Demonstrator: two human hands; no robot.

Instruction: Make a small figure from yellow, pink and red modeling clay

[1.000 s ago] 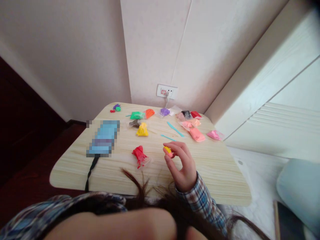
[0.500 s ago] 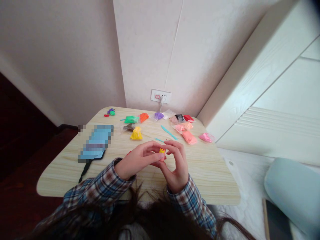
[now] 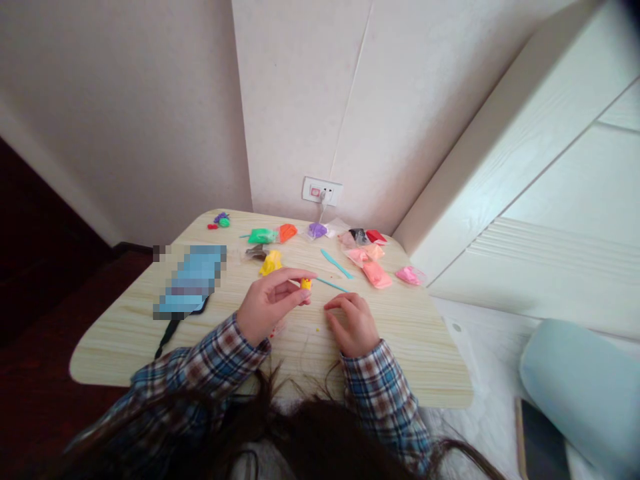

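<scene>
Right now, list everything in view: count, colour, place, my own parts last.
Table: one, pale wood-grain, centre
Yellow piece: one, yellow, held at centre
Packets: ten or more, many colours, mostly table's far half
Sticks: at least two, blue, mid-table
Lumps: several, purple, green, red, far left corner
Pixelated screen: one, blue, table's left
Strap: one, black, at screen's near end
Wall: one, pale, behind
Socket: one, white, on wall
Panel: one, white, right side
Rounded object: one, pale blue, lower right
Flat object: one, dark, beside that
Hair: strands, dark, bottom edge
Sleeves: two, plaid, near edge
Left hand: one, bare, pinching yellow piece
Right hand: one, bare, near the sticks
</scene>
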